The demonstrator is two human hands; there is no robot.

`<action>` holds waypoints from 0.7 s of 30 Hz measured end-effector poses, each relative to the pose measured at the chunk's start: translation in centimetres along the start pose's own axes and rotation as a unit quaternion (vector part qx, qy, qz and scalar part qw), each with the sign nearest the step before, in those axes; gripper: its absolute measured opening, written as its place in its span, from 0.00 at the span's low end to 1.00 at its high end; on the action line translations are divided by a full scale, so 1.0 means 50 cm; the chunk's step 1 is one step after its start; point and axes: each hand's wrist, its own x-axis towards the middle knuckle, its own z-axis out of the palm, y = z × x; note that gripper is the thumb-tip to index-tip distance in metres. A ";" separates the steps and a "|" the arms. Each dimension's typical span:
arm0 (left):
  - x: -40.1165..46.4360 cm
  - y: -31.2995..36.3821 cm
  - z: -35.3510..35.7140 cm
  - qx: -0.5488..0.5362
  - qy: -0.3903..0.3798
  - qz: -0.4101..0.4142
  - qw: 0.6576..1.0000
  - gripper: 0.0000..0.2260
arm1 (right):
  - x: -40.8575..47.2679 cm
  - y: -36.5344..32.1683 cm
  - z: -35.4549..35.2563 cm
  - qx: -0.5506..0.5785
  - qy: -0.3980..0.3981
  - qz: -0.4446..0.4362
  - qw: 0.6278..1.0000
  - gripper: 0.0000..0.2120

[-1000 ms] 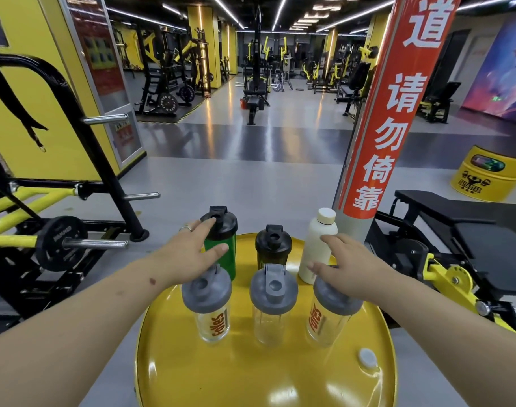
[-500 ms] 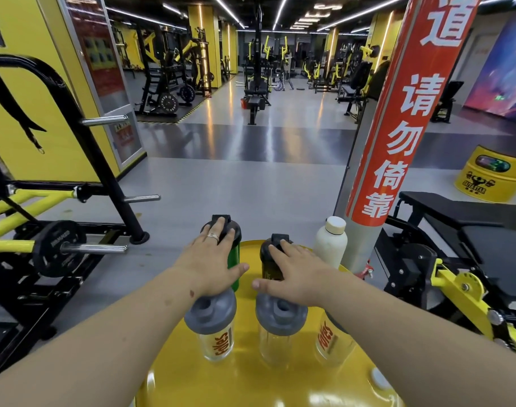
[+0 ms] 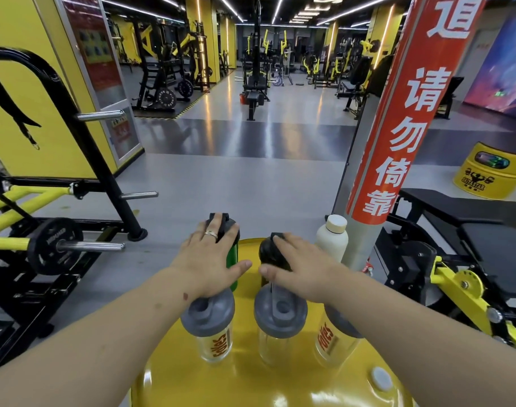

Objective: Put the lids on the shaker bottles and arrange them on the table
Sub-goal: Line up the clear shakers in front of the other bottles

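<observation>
A round yellow table (image 3: 280,386) holds two rows of lidded bottles. In the back row stand a green shaker with a black lid (image 3: 232,261), a dark shaker with a black lid (image 3: 269,250) and a white bottle (image 3: 332,239). My left hand (image 3: 211,259) wraps the green shaker from above. My right hand (image 3: 297,267) rests over the dark shaker's lid. The front row has three clear shakers with grey lids: left (image 3: 211,321), middle (image 3: 280,318) and right (image 3: 336,339), the right one partly hidden by my forearm.
A grey pillar with a red banner (image 3: 397,127) rises just behind the table's right side. A black bench with yellow frame (image 3: 462,230) stands to the right, a weight rack with plates (image 3: 54,245) to the left. A small white cap (image 3: 381,378) sits in the tabletop.
My right hand left the front right shaker and moved onto the dark shaker in the back row. My left hand slid further over the green shaker's lid. The view shifted closer to the table.
</observation>
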 end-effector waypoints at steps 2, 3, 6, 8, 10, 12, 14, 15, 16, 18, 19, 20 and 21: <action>0.000 0.026 -0.017 0.000 0.025 0.008 1.000 0.40 | -0.002 0.031 -0.031 0.011 0.048 0.017 0.999 0.46; 0.000 0.046 -0.025 -0.004 0.035 0.019 0.999 0.40 | -0.005 0.052 -0.047 0.010 0.060 0.034 0.998 0.44; -0.004 0.128 -0.034 -0.025 0.020 0.078 0.996 0.41 | -0.016 0.123 -0.077 -0.021 0.072 0.085 0.994 0.44; -0.011 0.184 -0.020 -0.038 -0.020 0.111 0.993 0.42 | -0.023 0.165 -0.075 -0.042 0.080 0.098 0.991 0.46; -0.018 0.225 0.007 -0.031 -0.050 0.124 0.991 0.44 | -0.029 0.187 -0.062 -0.057 0.078 0.096 0.991 0.48; -0.017 0.245 0.029 -0.027 -0.077 0.104 0.991 0.46 | -0.033 0.194 -0.048 -0.059 0.074 0.089 0.992 0.49; -0.013 0.249 0.035 -0.036 -0.099 0.077 0.991 0.47 | -0.036 0.190 -0.040 -0.046 0.071 0.081 0.993 0.50; -0.012 0.248 0.035 -0.036 -0.104 0.072 0.991 0.47 | -0.036 0.187 -0.037 -0.044 0.070 0.079 0.993 0.51; -0.012 0.248 0.034 -0.032 -0.106 0.074 0.991 0.47 | -0.037 0.186 -0.032 -0.047 0.070 0.078 0.993 0.52; -0.017 0.247 0.036 -0.025 -0.104 0.083 0.991 0.46 | -0.037 0.185 -0.021 -0.058 0.071 0.076 0.993 0.53; -0.020 0.246 0.038 -0.021 -0.101 0.087 0.991 0.46 | -0.036 0.186 -0.015 -0.061 0.073 0.077 0.992 0.54; -0.021 0.246 0.041 -0.018 -0.097 0.090 0.991 0.46 | -0.035 0.188 -0.010 -0.061 0.077 0.077 0.992 0.54; -0.021 0.247 0.043 -0.017 -0.094 0.092 0.991 0.46 | -0.035 0.188 -0.008 -0.060 0.079 0.077 0.992 0.55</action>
